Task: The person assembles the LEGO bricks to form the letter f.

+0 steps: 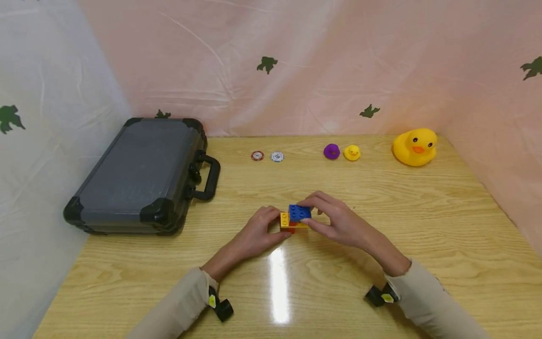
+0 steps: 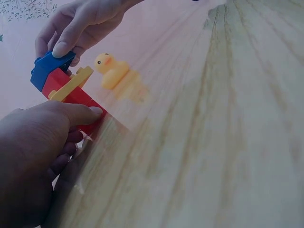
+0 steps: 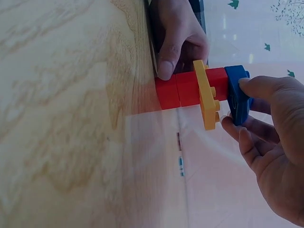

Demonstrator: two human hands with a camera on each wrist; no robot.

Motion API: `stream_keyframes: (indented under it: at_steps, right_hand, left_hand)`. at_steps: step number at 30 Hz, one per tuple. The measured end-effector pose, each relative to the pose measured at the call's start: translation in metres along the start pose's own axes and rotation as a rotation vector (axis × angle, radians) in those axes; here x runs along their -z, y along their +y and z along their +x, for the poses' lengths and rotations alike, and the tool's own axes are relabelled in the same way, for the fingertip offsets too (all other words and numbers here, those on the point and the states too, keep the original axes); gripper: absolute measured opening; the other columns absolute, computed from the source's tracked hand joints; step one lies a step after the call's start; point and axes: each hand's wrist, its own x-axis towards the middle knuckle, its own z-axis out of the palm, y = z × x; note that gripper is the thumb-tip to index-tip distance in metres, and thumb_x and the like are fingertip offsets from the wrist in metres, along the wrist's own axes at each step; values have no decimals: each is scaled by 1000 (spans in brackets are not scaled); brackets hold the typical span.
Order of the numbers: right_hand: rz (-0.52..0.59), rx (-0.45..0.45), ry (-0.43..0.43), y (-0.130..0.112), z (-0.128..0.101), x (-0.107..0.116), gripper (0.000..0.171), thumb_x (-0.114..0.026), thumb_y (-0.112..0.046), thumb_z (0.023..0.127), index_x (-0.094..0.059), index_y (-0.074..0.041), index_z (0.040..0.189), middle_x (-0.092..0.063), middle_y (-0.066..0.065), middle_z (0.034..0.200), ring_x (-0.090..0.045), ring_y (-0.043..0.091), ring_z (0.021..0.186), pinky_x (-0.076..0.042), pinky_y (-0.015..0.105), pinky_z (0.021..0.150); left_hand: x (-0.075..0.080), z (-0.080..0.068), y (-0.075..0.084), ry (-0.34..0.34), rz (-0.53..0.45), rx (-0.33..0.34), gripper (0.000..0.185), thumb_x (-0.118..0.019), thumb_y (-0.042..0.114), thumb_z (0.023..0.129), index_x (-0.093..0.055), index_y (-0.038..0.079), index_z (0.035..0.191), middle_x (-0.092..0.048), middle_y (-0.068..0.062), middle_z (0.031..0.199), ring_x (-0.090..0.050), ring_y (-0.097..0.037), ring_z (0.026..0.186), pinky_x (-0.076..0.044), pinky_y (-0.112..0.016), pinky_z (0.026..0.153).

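A small stack of toy building bricks stands on the table between the two hands. At its bottom are two red bricks, with a flat yellow plate above them and another red brick higher up. The left hand grips the lower red bricks between thumb and fingers. On top, a blue brick is pinched by the right hand, thumb on one side and fingers on the other. It meets the upper red brick at a slight tilt; whether it is fully seated I cannot tell.
A grey case with black corners lies at the left. Along the back are a red chip, a white chip, a small purple duck, a small yellow duck and a large yellow duck.
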Motion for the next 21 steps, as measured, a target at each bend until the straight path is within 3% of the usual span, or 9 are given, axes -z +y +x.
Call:
stream_keyframes:
  at_steps: [21]
  right_hand:
    - [-7,-85,-29,-1,-3,3,40,-77,-4,93,-63,-5,130,-65,2,118,-61,19,102,-56,47,85]
  left_hand:
    - [0,0,0,-3,2,4,32,-82,22,91,-71,8,118,-66,-2,113,-57,-19,106,-49,-41,92]
